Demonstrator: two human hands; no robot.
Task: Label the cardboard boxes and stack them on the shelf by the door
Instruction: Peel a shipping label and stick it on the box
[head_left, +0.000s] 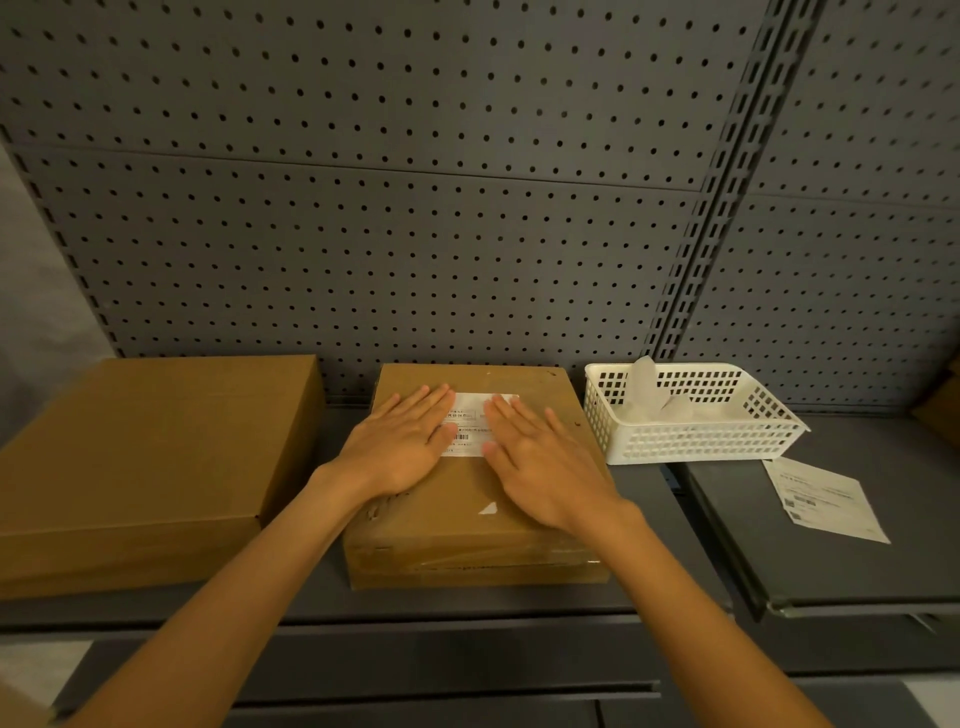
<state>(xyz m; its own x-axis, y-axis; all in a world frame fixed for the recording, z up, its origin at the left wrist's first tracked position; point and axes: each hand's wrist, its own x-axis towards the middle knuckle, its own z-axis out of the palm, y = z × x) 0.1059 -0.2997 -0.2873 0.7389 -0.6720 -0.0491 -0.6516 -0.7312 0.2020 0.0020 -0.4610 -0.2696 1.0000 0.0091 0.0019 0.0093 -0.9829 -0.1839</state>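
A: What is seen on the grey shelf (467, 605), largest first?

B: A big plain cardboard box (150, 467) is set at the left. A smaller taped box (467, 525) is set just beside it, in the middle. A white basket (691, 441) of crumpled wrap is placed to the right, and a loose printed sheet (826, 499) is left near it.

A: And the hands?

B: Both are laid flat, fingers spread, on the smaller box's top. A white label (475, 421) is pressed between them: its left edge is covered by the left hand (400, 447), its right edge by the right hand (540, 467).

A: What could go wrong?

B: A crease or bubble could be trapped if the label is smoothed unevenly. A corner could be lifted if the palms are dragged off sideways. The box could be nudged into the basket by a hard push.
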